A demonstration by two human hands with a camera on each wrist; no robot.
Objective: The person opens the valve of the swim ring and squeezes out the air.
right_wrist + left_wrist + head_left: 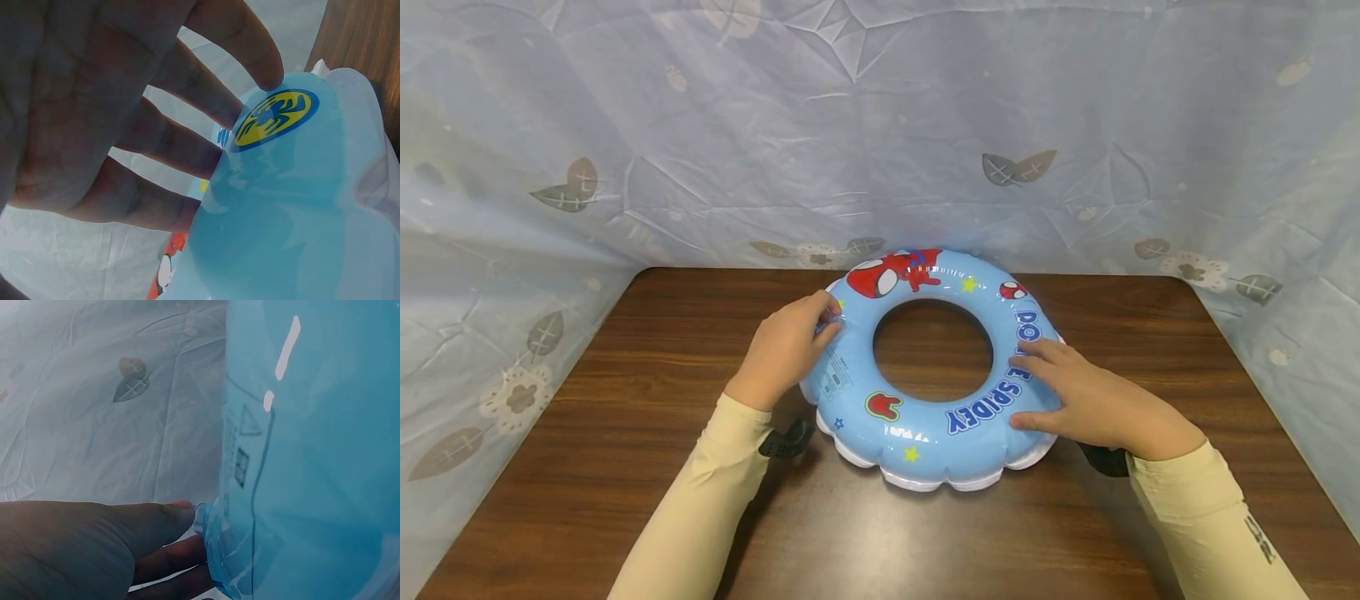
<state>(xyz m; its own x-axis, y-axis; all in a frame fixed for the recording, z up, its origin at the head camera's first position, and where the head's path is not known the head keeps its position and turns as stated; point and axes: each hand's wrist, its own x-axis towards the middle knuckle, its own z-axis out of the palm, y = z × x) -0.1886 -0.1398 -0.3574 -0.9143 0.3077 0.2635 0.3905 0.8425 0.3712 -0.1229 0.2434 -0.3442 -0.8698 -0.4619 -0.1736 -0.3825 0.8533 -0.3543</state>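
A light blue inflatable swim ring [936, 446] with red cartoon figures, yellow stars, blue lettering and a white scalloped edge lies on the wooden table. At its left side is my left hand [786, 346]. The left wrist view has the thumb and fingers of that hand [87, 550] pinching a small clear air valve [200, 519] on the ring's side. My right hand [1090, 400] rests on the ring's right side, fingers spread over the lettering. In the right wrist view its fingertips touch the ring near a yellow oval spider emblem [278, 119].
The brown wooden table [880, 542] ends at the back against a pale grey-blue curtain [880, 150] printed with leaves and flowers. The curtain also hangs along both sides. A dark wrist strap [786, 439] sits under the left wrist, and a similar one [1105, 458] under the right.
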